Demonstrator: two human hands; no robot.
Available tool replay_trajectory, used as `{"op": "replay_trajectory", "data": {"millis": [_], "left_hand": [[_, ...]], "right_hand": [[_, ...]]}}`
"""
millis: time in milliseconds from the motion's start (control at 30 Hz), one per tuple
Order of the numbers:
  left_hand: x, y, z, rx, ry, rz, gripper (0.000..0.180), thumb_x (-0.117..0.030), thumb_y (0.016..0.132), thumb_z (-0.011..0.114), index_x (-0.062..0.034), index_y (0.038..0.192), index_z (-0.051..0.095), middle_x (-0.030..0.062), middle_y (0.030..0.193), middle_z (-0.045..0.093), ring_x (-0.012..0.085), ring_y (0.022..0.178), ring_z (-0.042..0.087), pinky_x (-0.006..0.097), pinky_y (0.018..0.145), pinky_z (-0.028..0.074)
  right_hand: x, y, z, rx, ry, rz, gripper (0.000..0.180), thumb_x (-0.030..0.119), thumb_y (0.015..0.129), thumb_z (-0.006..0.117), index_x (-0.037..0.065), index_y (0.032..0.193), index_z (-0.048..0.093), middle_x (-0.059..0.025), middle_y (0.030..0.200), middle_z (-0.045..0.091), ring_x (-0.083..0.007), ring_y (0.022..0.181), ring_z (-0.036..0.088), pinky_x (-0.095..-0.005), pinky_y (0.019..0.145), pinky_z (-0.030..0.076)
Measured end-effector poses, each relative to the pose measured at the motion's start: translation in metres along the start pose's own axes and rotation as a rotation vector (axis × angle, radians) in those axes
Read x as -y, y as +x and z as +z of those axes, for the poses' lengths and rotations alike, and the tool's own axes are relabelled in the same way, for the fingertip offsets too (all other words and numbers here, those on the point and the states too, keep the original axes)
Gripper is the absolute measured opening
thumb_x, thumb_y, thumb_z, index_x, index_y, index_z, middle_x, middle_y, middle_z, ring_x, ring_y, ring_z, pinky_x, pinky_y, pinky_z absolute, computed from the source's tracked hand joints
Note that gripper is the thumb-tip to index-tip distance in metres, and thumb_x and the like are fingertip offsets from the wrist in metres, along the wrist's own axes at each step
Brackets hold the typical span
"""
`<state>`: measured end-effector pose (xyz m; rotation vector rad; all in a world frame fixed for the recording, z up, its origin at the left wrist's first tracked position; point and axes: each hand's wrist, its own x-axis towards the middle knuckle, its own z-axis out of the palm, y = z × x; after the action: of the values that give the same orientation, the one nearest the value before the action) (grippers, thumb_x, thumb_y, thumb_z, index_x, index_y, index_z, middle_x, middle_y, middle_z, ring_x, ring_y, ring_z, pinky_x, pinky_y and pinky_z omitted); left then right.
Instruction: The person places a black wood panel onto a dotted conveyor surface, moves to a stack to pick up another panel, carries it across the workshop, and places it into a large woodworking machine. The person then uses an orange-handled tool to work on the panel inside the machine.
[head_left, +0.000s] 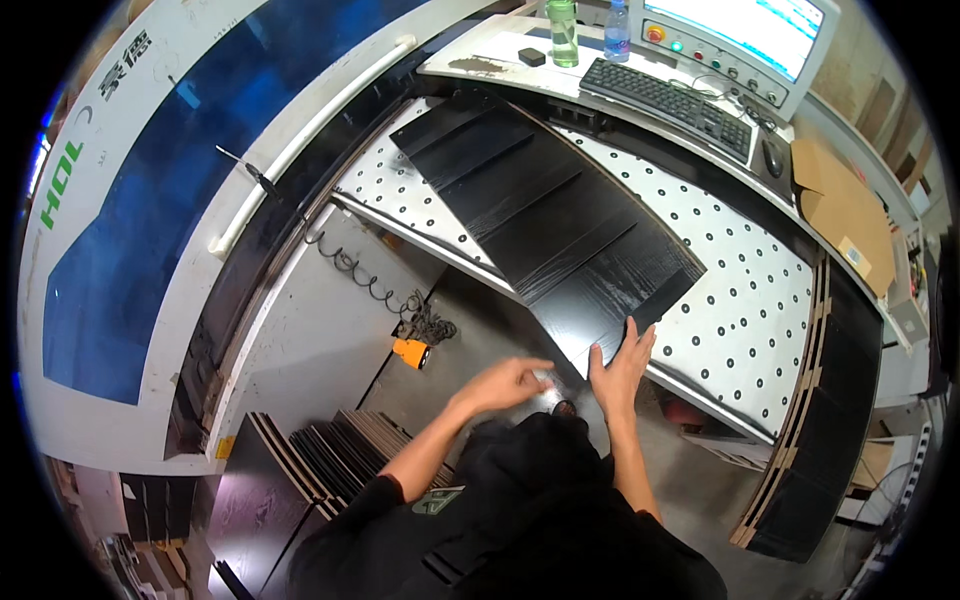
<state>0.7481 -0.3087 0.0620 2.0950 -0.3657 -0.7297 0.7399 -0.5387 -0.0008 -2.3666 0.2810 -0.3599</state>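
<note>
Black wood-grain boards (pixel 590 280) lie in a long overlapping row across the white dotted worktable (pixel 735 330), running from the far left toward me. At the near end of the row is my right hand (pixel 622 372), fingers stretched out and thumb apart, touching the near edge of the closest board. My left hand (pixel 508 385) hovers in front of my body, left of that board's near corner and apart from it. Its fingers are loosely bent and spread, with nothing visible in them.
Left stands a white machine housing (pixel 170 300) with a blue window and white handle. Thin black boards (pixel 345 455) stand upright at lower left; more black boards (pixel 815 440) are stacked right. An orange foot pedal (pixel 411 352) is on the floor. A keyboard (pixel 668 108) and monitor (pixel 745 35) are beyond.
</note>
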Motion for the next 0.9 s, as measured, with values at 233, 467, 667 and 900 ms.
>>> {"op": "replay_trajectory", "data": {"millis": [233,467,667,900], "left_hand": [[0.011,0.033,-0.106,-0.504,0.153,0.111,0.043,-0.029,0.095,0.069,-0.0010,0.128,0.068,0.0177,0.112,0.075,0.0309,0.101,0.072,0.039,0.092,0.055],[0.074,0.127,-0.231,-0.676,0.512,0.318,0.049,-0.027,0.091,0.072,-0.0049,0.134,0.063,0.0223,0.139,0.059,0.0408,0.128,0.054,0.046,0.110,0.043],[0.127,0.273,-0.314,-0.702,0.614,0.205,0.071,-0.039,0.088,0.075,-0.0086,0.148,0.052,0.0251,0.151,0.047,0.0439,0.146,0.037,0.056,0.118,0.032],[0.164,0.315,-0.342,-0.564,0.698,0.122,0.078,-0.057,0.099,0.054,-0.0059,0.156,0.040,0.0240,0.165,0.028,0.0388,0.156,0.020,0.056,0.125,0.017]], "right_hand": [[-0.004,0.042,0.018,-0.068,-0.052,0.016,0.071,0.017,0.089,0.071,-0.001,0.151,0.040,-0.0390,0.162,0.010,-0.0582,0.151,0.008,-0.0623,0.122,0.016],[0.008,0.064,0.036,-0.186,-0.149,0.060,0.047,0.017,0.088,0.069,0.003,0.132,0.061,-0.0277,0.165,0.022,-0.0564,0.151,0.012,-0.0602,0.122,0.020],[0.002,0.074,0.032,-0.116,-0.544,0.176,0.049,0.029,0.095,0.063,0.006,0.137,0.058,-0.0276,0.164,0.027,-0.0521,0.152,0.018,-0.0644,0.123,0.010],[0.048,0.117,0.105,-0.071,-0.320,0.198,0.067,0.044,0.105,0.049,-0.002,0.152,0.039,-0.0307,0.163,0.027,-0.0463,0.154,0.019,-0.0573,0.124,0.010]]}}
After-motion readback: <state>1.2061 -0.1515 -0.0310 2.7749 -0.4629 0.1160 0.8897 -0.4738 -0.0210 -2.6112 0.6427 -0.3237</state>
